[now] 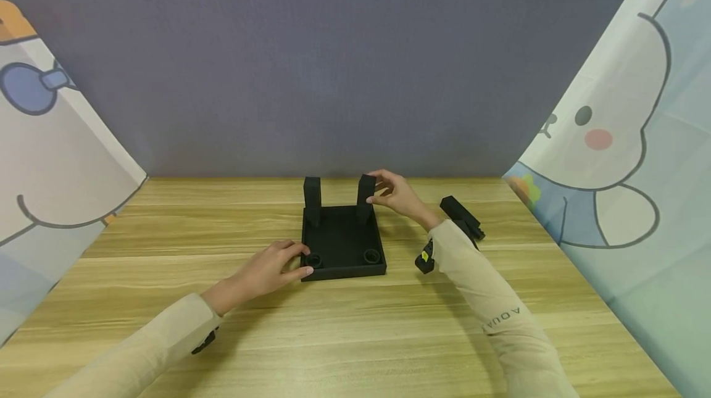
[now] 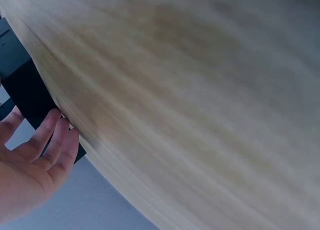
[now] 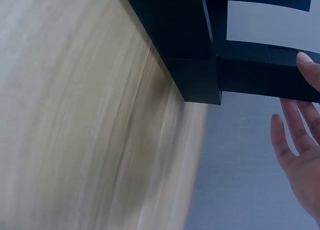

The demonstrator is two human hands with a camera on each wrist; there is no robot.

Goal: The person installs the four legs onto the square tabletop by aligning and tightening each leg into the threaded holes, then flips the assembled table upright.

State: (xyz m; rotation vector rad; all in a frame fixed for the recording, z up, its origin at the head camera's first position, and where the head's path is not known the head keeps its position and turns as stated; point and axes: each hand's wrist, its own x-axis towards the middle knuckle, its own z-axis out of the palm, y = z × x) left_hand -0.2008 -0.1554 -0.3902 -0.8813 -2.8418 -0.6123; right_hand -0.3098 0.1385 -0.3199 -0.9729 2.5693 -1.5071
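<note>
A shallow black tray (image 1: pixel 343 240) lies on the table, with two small dark rings (image 1: pixel 371 256) at its front corners. Two black square posts stand upright at its back: a left post (image 1: pixel 313 199) and a right post (image 1: pixel 365 197). My left hand (image 1: pixel 265 269) holds the tray's front left corner, thumb at the front and fingers along the left wall. In the left wrist view its fingertips (image 2: pixel 54 117) touch the dark wall. My right hand (image 1: pixel 397 193) pinches the right post near its top. The thumb (image 3: pixel 307 64) lies on one face; the other fingers are partly hidden behind.
A black block (image 1: pixel 460 211) with a jagged end lies right of the tray, partly hidden by the right sleeve (image 1: pixel 489 299). Dark devices sit at both wrists. A grey panel (image 1: pixel 328 65) rises behind the wooden table (image 1: pixel 344 336), and printed cartoon sheets hang at both sides.
</note>
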